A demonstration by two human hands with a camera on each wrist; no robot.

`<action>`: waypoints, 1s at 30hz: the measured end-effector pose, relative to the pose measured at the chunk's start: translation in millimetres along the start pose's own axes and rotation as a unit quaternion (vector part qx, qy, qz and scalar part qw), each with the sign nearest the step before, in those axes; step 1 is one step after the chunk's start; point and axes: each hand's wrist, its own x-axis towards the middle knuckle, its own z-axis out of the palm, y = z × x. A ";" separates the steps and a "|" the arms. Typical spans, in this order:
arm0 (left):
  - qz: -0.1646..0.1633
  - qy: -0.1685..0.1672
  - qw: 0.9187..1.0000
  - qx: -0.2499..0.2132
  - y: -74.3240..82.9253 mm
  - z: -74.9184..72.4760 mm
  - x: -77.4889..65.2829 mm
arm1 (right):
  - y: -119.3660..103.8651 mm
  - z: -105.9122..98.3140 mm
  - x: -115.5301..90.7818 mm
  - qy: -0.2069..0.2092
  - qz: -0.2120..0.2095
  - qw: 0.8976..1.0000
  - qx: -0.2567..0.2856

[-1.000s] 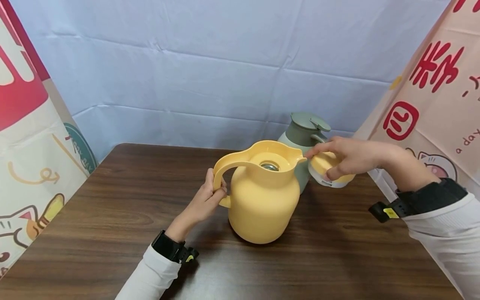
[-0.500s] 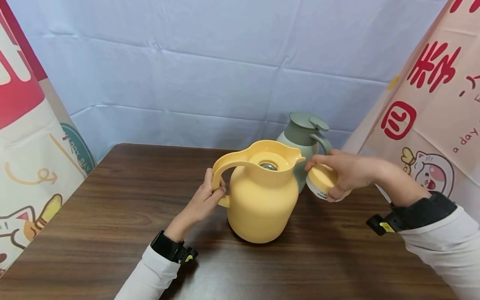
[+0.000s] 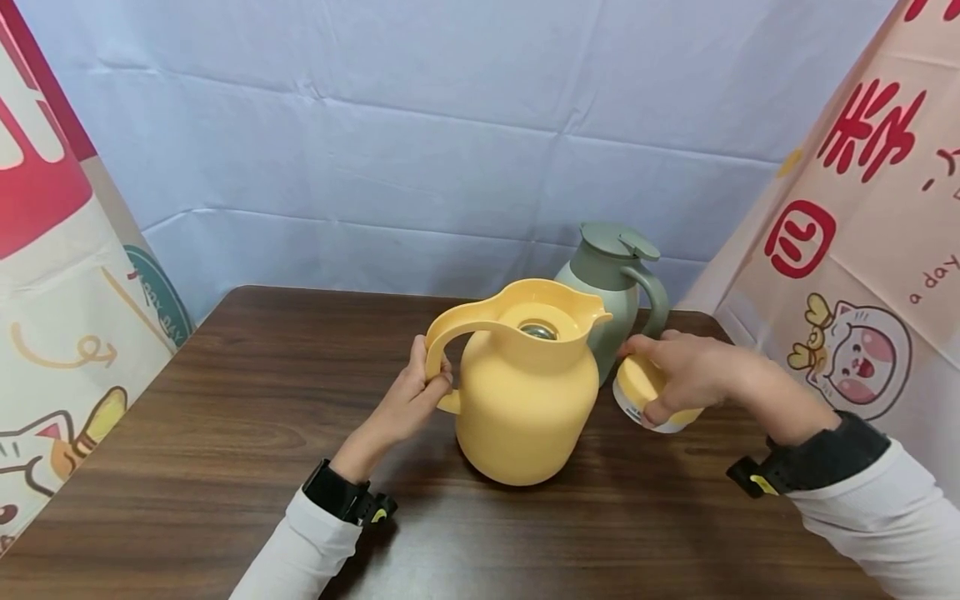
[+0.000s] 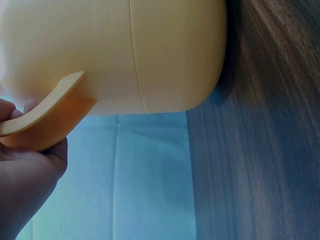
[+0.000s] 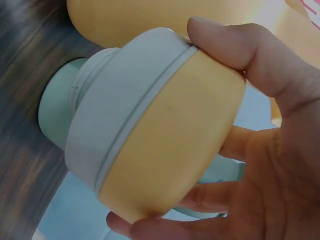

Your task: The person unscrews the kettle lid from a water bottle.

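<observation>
A yellow thermos jug [image 3: 528, 408] stands upright on the table, its round mouth uncovered. My left hand [image 3: 408, 400] grips the jug's handle [image 3: 438, 354], and the left wrist view shows fingers and thumb wrapped round it [image 4: 50, 117]. To the right of the jug, my right hand [image 3: 693, 375] holds the yellow and white lid [image 3: 637, 383] from above. In the right wrist view the lid [image 5: 170, 130] is pinched between thumb and fingers, its pale, narrower plug end turned away from the palm.
Behind the yellow jug stands a green thermos jug [image 3: 615, 279], its lid on and its handle toward the right. The dark wooden table [image 3: 315, 358] ends at a pale blue cloth backdrop [image 3: 360, 150]. Printed cloths [image 3: 847, 250] hang at both sides.
My right hand has lowered the lid toward the table, uncovering the green jug's handle from view. The left hand and the yellow jug have stayed in place.
</observation>
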 end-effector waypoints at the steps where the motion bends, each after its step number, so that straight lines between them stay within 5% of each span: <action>1: -0.002 0.000 1.000 0.000 -0.3 0.0 0.0 | -0.2 2.3 0.6 0.001 0.003 1.000 -0.003; 12: -0.003 0.001 1.000 -0.001 -0.9 -0.4 0.4 | -2.3 22.0 5.6 -0.016 0.013 0.999 -0.027; 30: 0.000 0.002 1.000 -0.001 -0.9 0.0 -0.2 | -8.1 14.7 6.6 -0.019 -0.002 0.997 -0.078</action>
